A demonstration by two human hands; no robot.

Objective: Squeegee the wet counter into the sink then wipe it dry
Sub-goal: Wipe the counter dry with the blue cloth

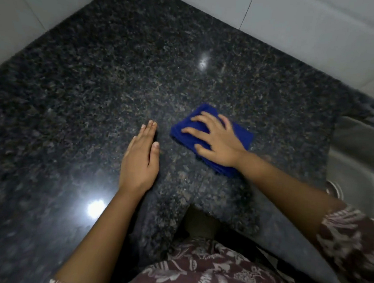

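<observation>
While your right hand (216, 141) lies spread on the folded blue cloth (242, 136), palm down, fingers apart and pressing rather than gripping, your left hand (140, 158) rests flat on the bare bench (121, 60) just beside it, fingers straight and together, holding nothing.

Position of the cloth: near the front of the bench, between your left hand and the steel sink (360, 156), which is set into the bench at the right edge of view. The cloth lies apart from the sink rim.

No squeegee appears anywhere in view. Judged from this, the squeegee stage is done and the drying stage is in hand.

State of the surface: dark speckled stone, glossy, with two bright lamp reflections. No pooled water or beads can be made out, but blur and the busy pattern would hide a thin film, so you cannot tell how much of the bench is dry.

What is left, as a judgement: carry the cloth over the far corner by the white wall tiles (309, 28), the broad area to your left, and the strip along the sink, where runoff is most likely to linger. The cloth is folded thick, so turn it to a fresh face if it begins to streak.
</observation>
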